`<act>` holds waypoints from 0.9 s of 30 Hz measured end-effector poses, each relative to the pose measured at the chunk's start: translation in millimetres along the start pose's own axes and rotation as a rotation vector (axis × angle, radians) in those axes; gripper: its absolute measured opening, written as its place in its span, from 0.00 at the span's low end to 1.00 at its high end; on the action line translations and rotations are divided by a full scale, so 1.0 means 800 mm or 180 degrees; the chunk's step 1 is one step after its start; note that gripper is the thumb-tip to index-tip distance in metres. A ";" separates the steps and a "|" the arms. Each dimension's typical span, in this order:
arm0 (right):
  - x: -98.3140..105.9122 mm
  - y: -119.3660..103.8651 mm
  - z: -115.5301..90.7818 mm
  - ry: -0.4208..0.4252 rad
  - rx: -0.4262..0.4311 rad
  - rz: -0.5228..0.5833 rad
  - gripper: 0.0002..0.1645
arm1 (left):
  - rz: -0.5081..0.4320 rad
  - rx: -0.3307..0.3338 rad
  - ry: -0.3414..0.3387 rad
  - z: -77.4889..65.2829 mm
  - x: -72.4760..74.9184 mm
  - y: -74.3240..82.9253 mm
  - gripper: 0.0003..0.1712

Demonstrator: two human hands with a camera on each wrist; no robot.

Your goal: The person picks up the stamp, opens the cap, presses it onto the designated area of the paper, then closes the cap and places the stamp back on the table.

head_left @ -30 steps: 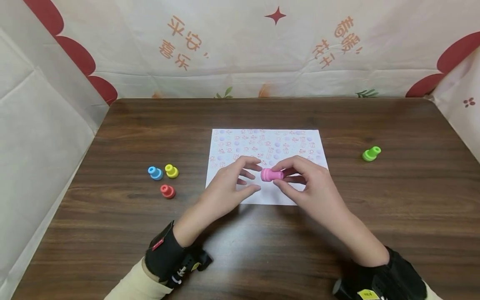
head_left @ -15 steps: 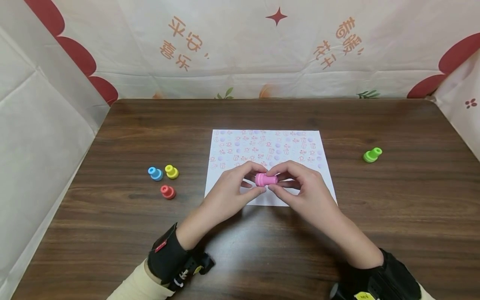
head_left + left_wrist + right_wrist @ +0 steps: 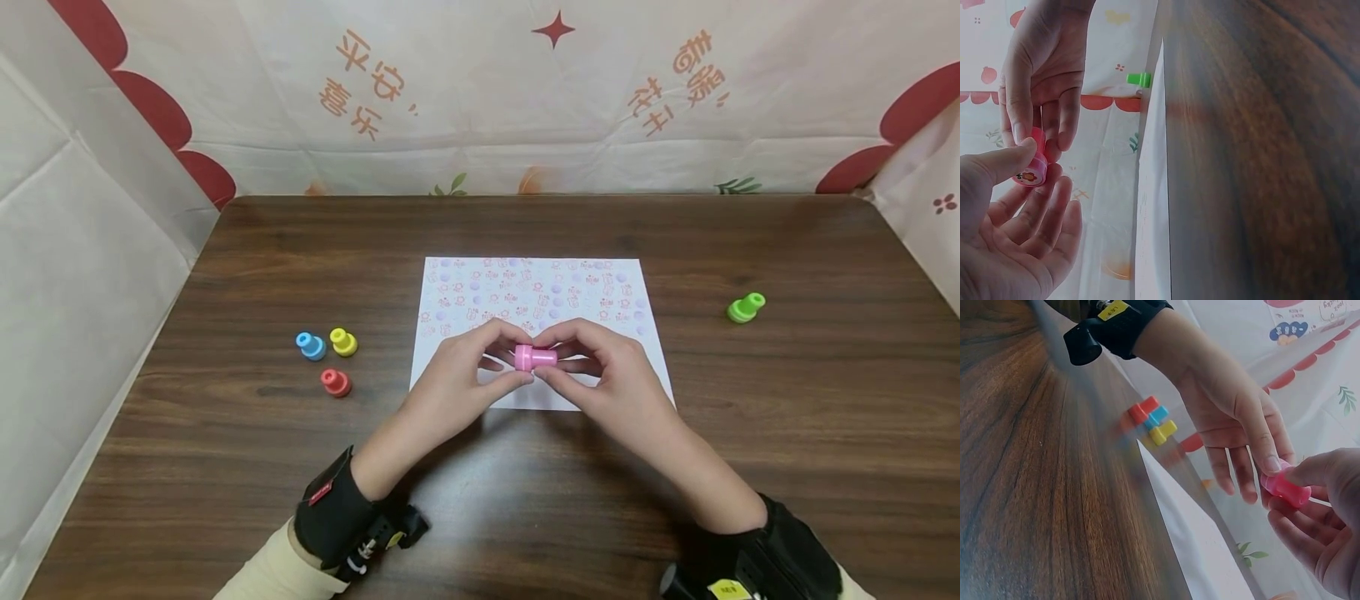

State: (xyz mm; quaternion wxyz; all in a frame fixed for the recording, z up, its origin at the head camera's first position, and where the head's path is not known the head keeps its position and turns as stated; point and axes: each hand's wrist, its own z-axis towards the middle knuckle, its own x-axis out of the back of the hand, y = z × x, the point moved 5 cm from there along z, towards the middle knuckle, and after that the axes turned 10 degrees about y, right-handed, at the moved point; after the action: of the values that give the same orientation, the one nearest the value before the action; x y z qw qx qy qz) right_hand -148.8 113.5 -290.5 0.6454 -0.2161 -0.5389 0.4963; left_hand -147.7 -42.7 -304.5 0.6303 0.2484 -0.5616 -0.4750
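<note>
A pink toy stamp [image 3: 536,357] lies sideways between my two hands, above a sheet of white paper [image 3: 457,308] covered in rows of small red and purple prints. With thumb and fingertips, my left hand [image 3: 457,379] pinches its wide end. My right hand [image 3: 615,375] pinches it from the other side, nearer the narrow handle. The left wrist view shows a flower picture on the wide end of the pink stamp [image 3: 1034,167]. In the right wrist view the handle of the pink stamp [image 3: 1296,492] points toward my right palm.
To the left on the brown wooden table [image 3: 225,467] stand a blue stamp [image 3: 311,346], a yellow stamp [image 3: 343,342] and a red stamp [image 3: 335,383]. A green stamp [image 3: 746,307] is at the right. A printed white cloth [image 3: 480,100] hangs behind the table.
My left hand has closed in from an open pose to pinch the stamp's wide end. The right hand brought the stamp slightly left and down to meet it.
</note>
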 end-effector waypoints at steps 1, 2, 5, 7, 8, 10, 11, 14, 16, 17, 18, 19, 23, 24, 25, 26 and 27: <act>0.000 0.000 0.000 0.0001 0.0005 0.0004 0.19 | -0.0004 -0.0015 0.0002 0.000 0.000 0.000 0.18; 0.000 0.000 0.001 0.0002 0.0011 0.0003 0.19 | -0.0001 -0.0020 0.0003 0.000 0.000 0.001 0.19; 0.001 -0.001 0.001 0.0026 0.0022 -0.0005 0.19 | 0.0023 -0.0052 0.0022 0.000 0.001 0.001 0.18; 0.002 -0.001 0.001 0.0041 0.0029 0.0004 0.18 | 0.0043 -0.0056 0.0040 -0.001 0.002 0.001 0.17; 0.002 -0.001 0.001 0.0043 0.0028 0.0009 0.18 | 0.0049 -0.0054 0.0048 -0.001 0.002 0.001 0.17; 0.002 0.000 0.001 0.0047 0.0024 0.0018 0.17 | 0.0053 -0.0058 0.0067 -0.001 0.004 0.001 0.16; 0.002 0.000 0.001 0.0051 0.0024 0.0010 0.16 | 0.0057 -0.0058 0.0071 -0.002 0.004 0.000 0.16; 0.001 0.000 0.001 0.0064 0.0018 -0.0027 0.15 | 0.0080 -0.0073 0.0093 -0.002 0.006 0.001 0.15; 0.001 0.000 0.000 0.0069 0.0012 -0.0041 0.14 | 0.0096 -0.0081 0.0108 -0.003 0.008 0.002 0.15; 0.001 -0.001 0.000 0.0069 0.0007 -0.0040 0.13 | 0.0100 -0.0088 0.0113 -0.003 0.009 0.002 0.15; 0.001 -0.001 0.000 0.0067 0.0001 -0.0031 0.13 | 0.0100 -0.0091 0.0118 -0.003 0.010 0.002 0.15; 0.001 -0.001 0.000 0.0063 0.0000 -0.0022 0.13 | 0.0102 -0.0088 0.0121 -0.004 0.011 0.003 0.15; 0.000 -0.001 0.000 0.0062 0.0005 -0.0007 0.13 | 0.0099 -0.0077 0.0121 -0.004 0.014 0.004 0.14; 0.000 -0.002 0.000 0.0065 0.0011 -0.0006 0.13 | 0.0098 -0.0080 0.0123 -0.005 0.014 0.004 0.14; 0.000 -0.002 0.000 0.0069 0.0017 -0.0006 0.13 | 0.0096 -0.0082 0.0124 -0.005 0.015 0.004 0.14; 0.000 -0.002 0.000 0.0075 0.0024 -0.0007 0.13 | 0.0093 -0.0089 0.0125 -0.005 0.015 0.004 0.14; 0.000 -0.003 0.000 0.0078 0.0031 -0.0010 0.13 | 0.0086 -0.0099 0.0125 -0.004 0.015 0.004 0.14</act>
State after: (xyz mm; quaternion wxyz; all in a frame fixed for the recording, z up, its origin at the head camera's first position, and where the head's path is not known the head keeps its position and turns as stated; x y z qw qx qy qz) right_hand -147.8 112.9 -288.7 0.6539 -0.2182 -0.5288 0.4952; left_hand -144.2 -52.9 -296.6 0.6513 0.2403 -0.5450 -0.4701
